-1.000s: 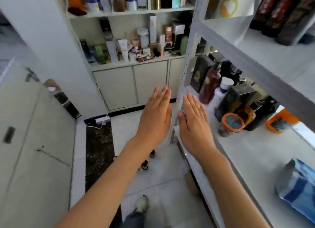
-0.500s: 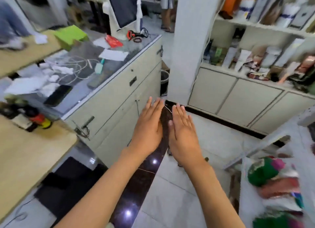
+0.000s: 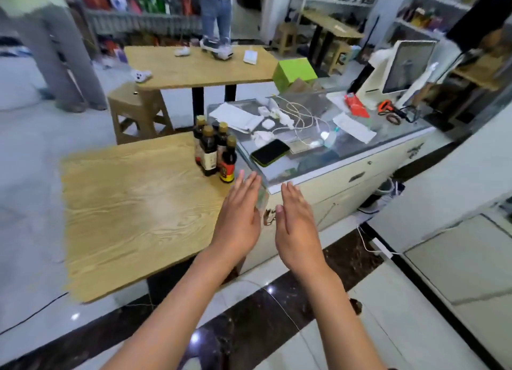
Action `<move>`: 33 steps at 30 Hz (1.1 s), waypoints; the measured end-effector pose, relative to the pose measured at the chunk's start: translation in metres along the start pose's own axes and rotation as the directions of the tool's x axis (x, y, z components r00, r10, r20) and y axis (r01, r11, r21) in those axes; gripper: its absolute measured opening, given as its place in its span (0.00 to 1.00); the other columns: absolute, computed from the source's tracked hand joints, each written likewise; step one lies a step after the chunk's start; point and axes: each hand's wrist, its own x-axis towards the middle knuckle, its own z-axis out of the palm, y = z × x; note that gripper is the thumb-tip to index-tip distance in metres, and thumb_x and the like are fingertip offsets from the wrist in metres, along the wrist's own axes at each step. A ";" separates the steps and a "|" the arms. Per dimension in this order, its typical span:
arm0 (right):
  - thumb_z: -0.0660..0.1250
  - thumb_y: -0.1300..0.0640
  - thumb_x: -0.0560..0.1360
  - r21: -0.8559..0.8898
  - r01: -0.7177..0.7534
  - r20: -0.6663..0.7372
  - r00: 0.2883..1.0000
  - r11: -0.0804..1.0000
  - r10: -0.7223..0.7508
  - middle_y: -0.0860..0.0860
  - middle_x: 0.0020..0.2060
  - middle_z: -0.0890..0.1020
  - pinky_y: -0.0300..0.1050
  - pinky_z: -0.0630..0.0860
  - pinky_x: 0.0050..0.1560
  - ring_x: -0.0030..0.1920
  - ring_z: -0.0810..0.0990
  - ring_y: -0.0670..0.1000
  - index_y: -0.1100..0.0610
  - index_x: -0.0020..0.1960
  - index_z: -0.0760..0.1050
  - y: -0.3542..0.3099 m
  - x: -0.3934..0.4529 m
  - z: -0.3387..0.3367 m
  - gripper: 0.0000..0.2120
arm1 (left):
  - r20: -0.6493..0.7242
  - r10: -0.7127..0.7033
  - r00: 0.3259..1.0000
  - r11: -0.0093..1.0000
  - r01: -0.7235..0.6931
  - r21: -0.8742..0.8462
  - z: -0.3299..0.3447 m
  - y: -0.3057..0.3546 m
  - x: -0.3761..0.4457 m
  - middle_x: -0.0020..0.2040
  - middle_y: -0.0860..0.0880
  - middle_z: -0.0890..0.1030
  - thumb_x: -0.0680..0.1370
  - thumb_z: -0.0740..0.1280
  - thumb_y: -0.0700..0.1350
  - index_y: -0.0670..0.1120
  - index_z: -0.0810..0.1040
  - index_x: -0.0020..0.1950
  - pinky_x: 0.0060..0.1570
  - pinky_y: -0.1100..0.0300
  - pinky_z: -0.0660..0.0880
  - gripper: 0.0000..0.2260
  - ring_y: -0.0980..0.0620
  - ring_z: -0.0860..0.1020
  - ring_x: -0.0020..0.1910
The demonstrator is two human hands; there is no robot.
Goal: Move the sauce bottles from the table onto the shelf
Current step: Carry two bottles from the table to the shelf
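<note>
Our left hand [image 3: 240,217] and right hand [image 3: 296,225] are stretched out side by side, flat, fingers straight and together, palms turned slightly toward each other with a narrow gap between them — both are empty and touch nothing. They hang in the air over the near right corner of the wooden table [image 3: 133,211] and the near left corner of the glass-topped counter [image 3: 357,148]. Just beyond our left fingertips stand the sauce bottles [image 3: 214,151] — a tight cluster of four dark bottles with yellowish caps, upright at the far right edge of the table, right beside the counter's left end. The nearest one has a red label, and the one just behind it to the left wears a pale label. The rest of the tabletop is bare wood. On the counter to the right we see a dark phone [image 3: 270,152] lying flat near the bottles, white cables [image 3: 300,119] and papers farther back, and a monitor [image 3: 407,66] at the far right. Farther off stand a plastic stool [image 3: 138,110] and a second wooden table [image 3: 199,66]. Below our forearms runs a dark glossy floor strip [image 3: 249,322] between pale tiles.
</note>
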 end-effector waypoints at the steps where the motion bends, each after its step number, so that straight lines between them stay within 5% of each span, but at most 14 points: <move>1: 0.50 0.54 0.85 0.011 0.020 0.021 1.000 1.000 -0.021 0.49 0.80 0.54 0.47 0.47 0.80 0.79 0.48 0.44 0.56 0.80 0.53 -0.012 0.012 0.014 0.24 | -0.020 -0.024 1.000 1.000 0.024 0.000 -0.013 -0.017 0.005 0.80 0.52 0.53 0.79 0.56 0.32 0.46 0.54 0.79 0.77 0.54 0.50 0.30 0.57 0.42 0.78; 13: 0.57 0.50 0.84 0.152 -0.046 0.114 0.993 0.987 0.029 0.45 0.76 0.65 0.35 0.54 0.71 0.76 0.59 0.43 0.51 0.78 0.62 -0.069 0.109 0.092 0.23 | -0.164 -0.222 0.961 0.974 0.212 -0.080 -0.090 -0.122 0.059 0.79 0.54 0.53 0.80 0.56 0.32 0.49 0.55 0.79 0.75 0.60 0.53 0.29 0.59 0.45 0.78; 20: 0.61 0.51 0.82 0.329 -0.216 0.062 0.976 0.919 0.207 0.49 0.71 0.73 0.43 0.67 0.69 0.71 0.70 0.48 0.53 0.74 0.67 -0.046 0.191 0.117 0.21 | -0.131 -0.349 0.928 0.934 0.333 -0.132 -0.075 -0.159 0.101 0.80 0.52 0.50 0.81 0.57 0.36 0.53 0.52 0.79 0.69 0.66 0.51 0.29 0.58 0.46 0.78; 26: 0.65 0.58 0.80 0.437 -0.307 0.081 0.949 0.845 0.303 0.39 0.43 0.77 0.51 0.81 0.53 0.46 0.79 0.42 0.54 0.71 0.71 -0.020 0.275 0.142 0.19 | -0.112 -0.485 0.867 0.868 0.462 -0.184 -0.054 -0.191 0.168 0.77 0.51 0.61 0.82 0.60 0.42 0.48 0.56 0.79 0.70 0.63 0.55 0.26 0.53 0.58 0.76; 29: 0.65 0.57 0.80 0.428 -0.309 0.094 0.950 0.850 0.298 0.43 0.49 0.79 0.40 0.78 0.50 0.48 0.79 0.41 0.54 0.71 0.71 -0.003 0.311 0.152 0.20 | -0.090 -0.524 0.847 0.849 0.511 -0.134 -0.045 -0.208 0.207 0.75 0.48 0.65 0.81 0.61 0.42 0.45 0.62 0.77 0.71 0.58 0.60 0.24 0.50 0.62 0.74; 33: 0.69 0.53 0.77 0.330 -0.301 0.124 0.954 0.895 0.275 0.50 0.60 0.78 0.52 0.79 0.58 0.53 0.80 0.50 0.53 0.70 0.70 0.024 0.350 0.171 0.23 | -0.060 -0.545 0.836 0.835 0.535 -0.127 -0.028 -0.233 0.254 0.71 0.47 0.70 0.80 0.63 0.41 0.47 0.67 0.73 0.67 0.55 0.68 0.21 0.50 0.69 0.69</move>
